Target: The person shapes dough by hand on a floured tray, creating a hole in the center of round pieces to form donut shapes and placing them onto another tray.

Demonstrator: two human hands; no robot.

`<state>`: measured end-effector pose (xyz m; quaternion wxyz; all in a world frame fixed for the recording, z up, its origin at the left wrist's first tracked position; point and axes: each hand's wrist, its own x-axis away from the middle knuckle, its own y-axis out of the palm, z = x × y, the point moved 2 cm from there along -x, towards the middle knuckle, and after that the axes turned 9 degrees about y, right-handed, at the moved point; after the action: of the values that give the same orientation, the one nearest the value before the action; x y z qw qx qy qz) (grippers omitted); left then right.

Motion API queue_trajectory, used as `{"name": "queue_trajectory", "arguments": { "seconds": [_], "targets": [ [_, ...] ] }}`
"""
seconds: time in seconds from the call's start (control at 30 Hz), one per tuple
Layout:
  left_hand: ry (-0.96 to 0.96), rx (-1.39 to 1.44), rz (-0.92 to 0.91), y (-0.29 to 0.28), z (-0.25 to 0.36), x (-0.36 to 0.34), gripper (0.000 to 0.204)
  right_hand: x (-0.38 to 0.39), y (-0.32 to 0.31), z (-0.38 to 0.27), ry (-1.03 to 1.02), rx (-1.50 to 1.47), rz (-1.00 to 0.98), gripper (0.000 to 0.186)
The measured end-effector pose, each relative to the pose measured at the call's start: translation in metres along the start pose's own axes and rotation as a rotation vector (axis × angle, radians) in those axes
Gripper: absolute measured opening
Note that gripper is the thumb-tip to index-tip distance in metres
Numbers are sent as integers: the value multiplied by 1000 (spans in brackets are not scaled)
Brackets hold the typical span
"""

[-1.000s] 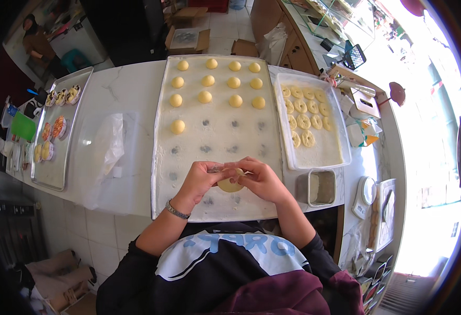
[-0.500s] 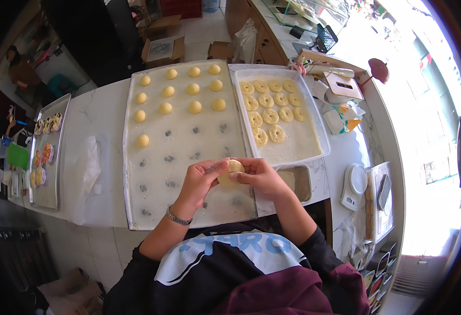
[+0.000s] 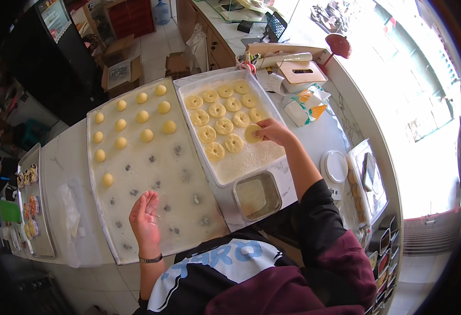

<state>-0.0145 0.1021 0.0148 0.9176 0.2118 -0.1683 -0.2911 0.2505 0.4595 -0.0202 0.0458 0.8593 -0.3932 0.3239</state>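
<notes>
My right hand (image 3: pixel 273 131) pinches a flattened dough ring (image 3: pixel 252 134) at its edge, over the right side of a white plastic tray (image 3: pixel 225 177). Rows of pale yellow dough rings (image 3: pixel 223 126), each with a small centre hole, lie in that floured tray. Fingers together but stretched out, my left hand (image 3: pixel 145 212) is empty above the big baking tray (image 3: pixel 152 239). Round dough balls (image 3: pixel 146 135) stand in rows on the far part of this tray; dark worn spots mark its nearer part.
A metal pan (image 3: pixel 257 197) with flour sits beside the trays. To the right are a kitchen scale (image 3: pixel 335 167), a tissue pack (image 3: pixel 306 105) and a wooden-lidded box (image 3: pixel 301 72). At far left, another metal tray (image 3: pixel 42 231) carries decorated pastries. A plastic bag (image 3: pixel 70 212) lies near it.
My hands have parted. The right one has carried the dough ring over the white tray, while the left has drawn back leftward over the baking tray. The whole view has turned and shifted.
</notes>
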Motion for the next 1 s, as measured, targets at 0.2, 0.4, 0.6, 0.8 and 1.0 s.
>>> {"name": "queue_trajectory", "arguments": {
  "seconds": [0.2, 0.4, 0.6, 0.8, 1.0],
  "targets": [
    [15, -16, 71, -16, 3, 3, 21, -19, 8, -12, 19, 531, 16, 39],
    [1, 0, 69, -17, 2, 2, 21, -7, 9, -14, -273, 712, 366, 34],
    [-32, 6, 53, -14, 1, -1, 21, 13, 9, -10, -274, 686, 450, 32],
    [-52, 9, 8, -11, 1, -2, 21, 24, 25, 2, -338, 717, 408, 31],
    [-66, -2, 10, -13, 3, -1, 21, 19, 19, 10, -409, 583, 528, 30]
  ]
}}
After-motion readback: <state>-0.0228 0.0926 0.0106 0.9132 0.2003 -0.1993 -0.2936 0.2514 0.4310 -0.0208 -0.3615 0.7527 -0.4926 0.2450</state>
